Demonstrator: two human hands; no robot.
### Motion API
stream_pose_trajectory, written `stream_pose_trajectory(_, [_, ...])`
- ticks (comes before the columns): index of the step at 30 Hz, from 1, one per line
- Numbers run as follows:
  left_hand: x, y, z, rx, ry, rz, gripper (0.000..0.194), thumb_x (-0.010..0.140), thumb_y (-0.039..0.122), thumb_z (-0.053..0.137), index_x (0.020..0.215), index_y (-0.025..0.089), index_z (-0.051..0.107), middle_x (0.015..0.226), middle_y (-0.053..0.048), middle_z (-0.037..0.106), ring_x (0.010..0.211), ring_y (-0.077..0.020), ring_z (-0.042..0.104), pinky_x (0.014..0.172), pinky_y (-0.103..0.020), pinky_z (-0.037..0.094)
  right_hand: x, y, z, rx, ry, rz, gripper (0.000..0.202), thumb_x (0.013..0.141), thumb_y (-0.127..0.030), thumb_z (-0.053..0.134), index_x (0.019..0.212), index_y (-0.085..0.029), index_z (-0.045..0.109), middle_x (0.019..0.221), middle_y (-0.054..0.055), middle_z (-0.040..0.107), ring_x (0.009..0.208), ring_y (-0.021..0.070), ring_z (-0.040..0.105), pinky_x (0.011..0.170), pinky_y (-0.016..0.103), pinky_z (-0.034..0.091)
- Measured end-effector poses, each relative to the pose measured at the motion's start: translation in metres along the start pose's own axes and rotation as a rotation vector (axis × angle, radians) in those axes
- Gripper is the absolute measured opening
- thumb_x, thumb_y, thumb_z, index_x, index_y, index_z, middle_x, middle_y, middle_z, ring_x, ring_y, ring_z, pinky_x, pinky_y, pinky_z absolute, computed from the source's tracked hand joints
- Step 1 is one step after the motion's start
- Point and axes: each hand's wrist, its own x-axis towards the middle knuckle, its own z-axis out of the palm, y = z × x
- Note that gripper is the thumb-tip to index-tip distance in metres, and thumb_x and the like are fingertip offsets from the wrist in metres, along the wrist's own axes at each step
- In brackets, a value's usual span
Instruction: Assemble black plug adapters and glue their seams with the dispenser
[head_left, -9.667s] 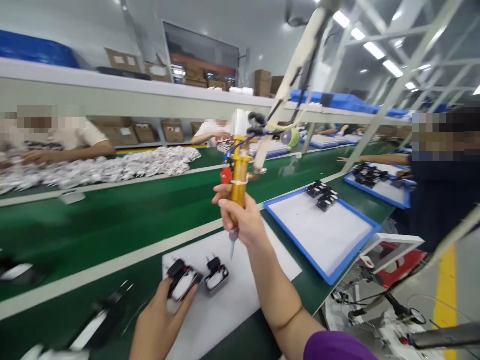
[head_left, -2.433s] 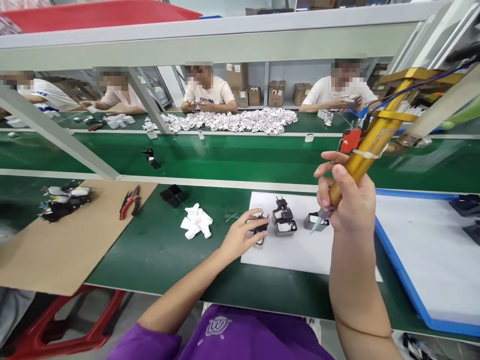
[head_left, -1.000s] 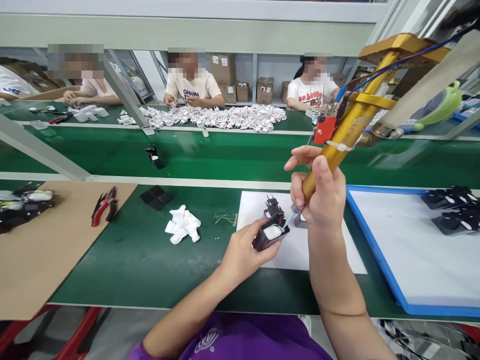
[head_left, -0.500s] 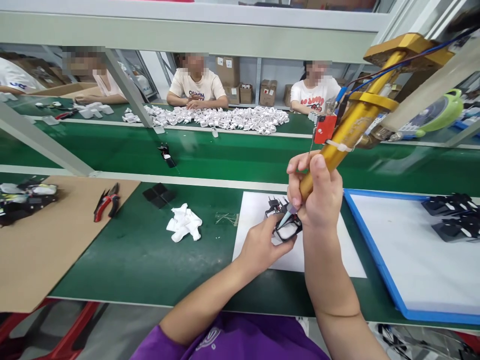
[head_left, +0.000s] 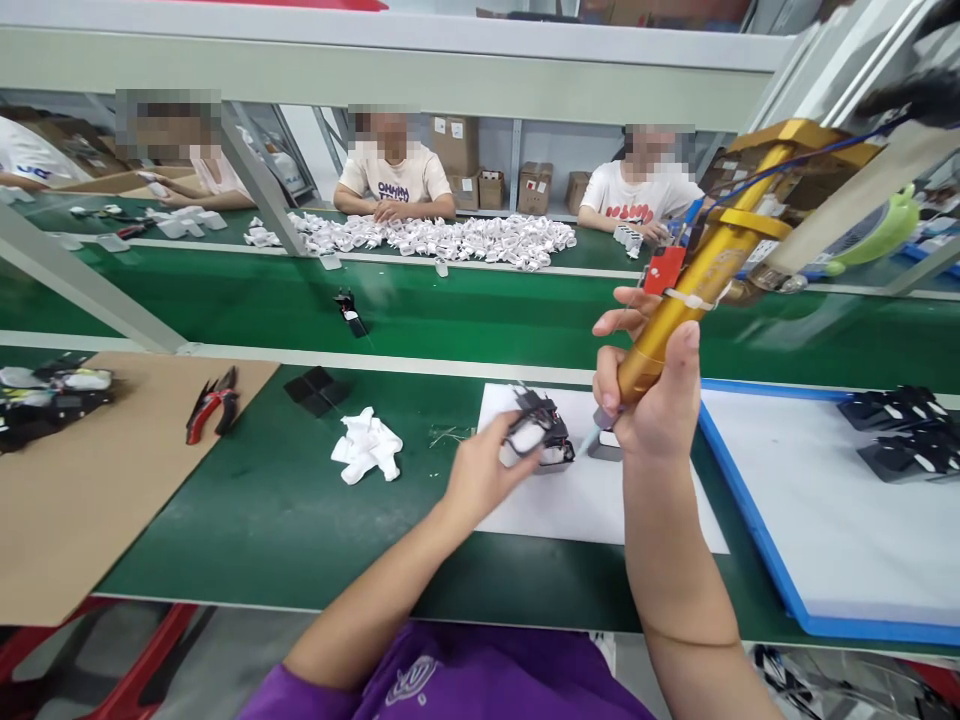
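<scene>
My left hand [head_left: 487, 470] pinches a small black plug-like housing [head_left: 527, 436] with a white inside, tilted above the white sheet [head_left: 517, 512]. Right beside it, partly covered, is another black housing [head_left: 556, 458] on the sheet. My right hand [head_left: 660, 400] is wrapped around a gold glue dispenser [head_left: 679, 310], its thumb raised and some fingers lifted off. The dispenser's pale nozzle [head_left: 589, 437] points down and left, apart from the held housing. A further dark housing [head_left: 604, 448] lies behind the nozzle, partly hidden by my right hand.
To the right stands a blue-rimmed tray [head_left: 757, 540] with black housings [head_left: 900, 440]. Left lie a crumpled white glove-like cloth [head_left: 367, 446], black pieces [head_left: 316, 390] and red-handled pliers [head_left: 214, 404] on cardboard [head_left: 67, 530]. Co-workers sit beyond the green belt [head_left: 465, 310] with white parts [head_left: 465, 238].
My left hand has moved left with the housing, away from the nozzle. My right hand and the dispenser have shifted slightly right and down, fingers loosening. A black part on the belt has moved right.
</scene>
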Motion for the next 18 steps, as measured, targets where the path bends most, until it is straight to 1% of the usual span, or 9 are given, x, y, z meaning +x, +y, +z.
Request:
stream_pose_trajectory(2, [0.013,-0.021,-0.009,0.058,-0.001,-0.114,0.037,0.081,0.041,0.063,0.112,0.022,0.055,0.089,-0.002,0.071,0.076,-0.019,0.067,0.068,-0.026,0.05,-0.002,0.003,-0.015,-0.074,0.052,-0.033,0.042,0.091,-0.061,0.051,0.111,-0.024,0.052,0.093,0.002,0.057,0.037,0.0049,0.039,0.028,0.019,0.026])
stream_pose_trajectory(5, [0.035,-0.048,-0.012,0.055,-0.092,-0.221,0.04,0.08,0.043,0.063,0.112,0.02,0.055,0.084,-0.002,0.07,0.072,-0.02,0.066,0.068,-0.028,0.049,-0.004,0.008,-0.046,-0.264,0.179,-0.112,0.036,0.093,-0.055,0.053,0.108,-0.023,0.045,0.091,0.001,0.06,0.039,0.0072,0.044,0.031,0.019,0.031])
stream_pose_trajectory(7, [0.047,-0.058,-0.004,0.019,-0.169,-0.241,0.042,0.079,0.042,0.063,0.113,0.019,0.055,0.087,-0.003,0.07,0.075,-0.0212,0.066,0.071,-0.03,0.049,-0.007,0.01,-0.069,-0.456,0.278,-0.135,0.039,0.093,-0.056,0.054,0.108,-0.022,0.042,0.093,0.002,0.061,0.042,0.008,0.047,0.036,0.02,0.036])
stream_pose_trajectory(9, [0.055,-0.062,0.008,-0.009,-0.219,-0.226,0.04,0.078,0.039,0.064,0.112,0.019,0.057,0.096,-0.005,0.07,0.083,-0.0226,0.066,0.076,-0.032,0.049,-0.009,0.011,-0.092,-0.672,0.363,-0.125,0.043,0.091,-0.056,0.057,0.112,-0.021,0.043,0.097,0.004,0.062,0.049,0.01,0.051,0.044,0.021,0.042])
stream_pose_trajectory(12, [0.059,-0.061,0.026,-0.047,-0.27,-0.189,0.039,0.078,0.037,0.063,0.112,0.018,0.058,0.1,-0.006,0.07,0.084,-0.0223,0.066,0.077,-0.032,0.049,-0.018,0.009,-0.121,-0.912,0.407,-0.079,0.054,0.091,-0.052,0.059,0.134,-0.023,0.041,0.11,0.01,0.061,0.076,0.0197,0.062,0.069,0.031,0.051])
stream_pose_trajectory(13, [0.059,-0.061,0.03,-0.065,-0.287,-0.185,0.04,0.08,0.037,0.061,0.114,0.017,0.057,0.098,-0.006,0.07,0.081,-0.0216,0.066,0.076,-0.031,0.049,-0.023,0.009,-0.127,-0.991,0.41,-0.092,0.061,0.091,-0.05,0.06,0.141,-0.023,0.037,0.116,0.012,0.058,0.091,0.0247,0.061,0.081,0.037,0.05])
stream_pose_trajectory(15, [0.059,-0.063,0.036,-0.101,-0.313,-0.186,0.044,0.083,0.039,0.057,0.12,0.016,0.054,0.094,-0.006,0.07,0.076,-0.0207,0.065,0.073,-0.032,0.05,-0.038,0.012,-0.133,-1.173,0.423,-0.188,0.07,0.091,-0.047,0.061,0.148,-0.02,0.03,0.132,0.017,0.048,0.118,0.0339,0.048,0.099,0.05,0.04])
stream_pose_trajectory(17, [0.059,-0.066,0.039,-0.137,-0.326,-0.192,0.047,0.084,0.039,0.055,0.124,0.015,0.052,0.095,-0.006,0.07,0.077,-0.0203,0.066,0.074,-0.032,0.05,-0.061,0.019,-0.128,-1.313,0.432,-0.313,0.067,0.091,-0.043,0.059,0.146,-0.015,0.034,0.14,0.02,0.038,0.13,0.0377,0.035,0.105,0.057,0.032])
stream_pose_trajectory(18, [0.059,-0.068,0.039,-0.154,-0.328,-0.197,0.047,0.085,0.04,0.054,0.125,0.016,0.051,0.097,-0.006,0.07,0.078,-0.0203,0.066,0.075,-0.032,0.051,-0.075,0.025,-0.121,-1.319,0.407,-0.335,0.06,0.092,-0.041,0.057,0.143,-0.015,0.038,0.14,0.02,0.038,0.129,0.0369,0.037,0.103,0.057,0.035])
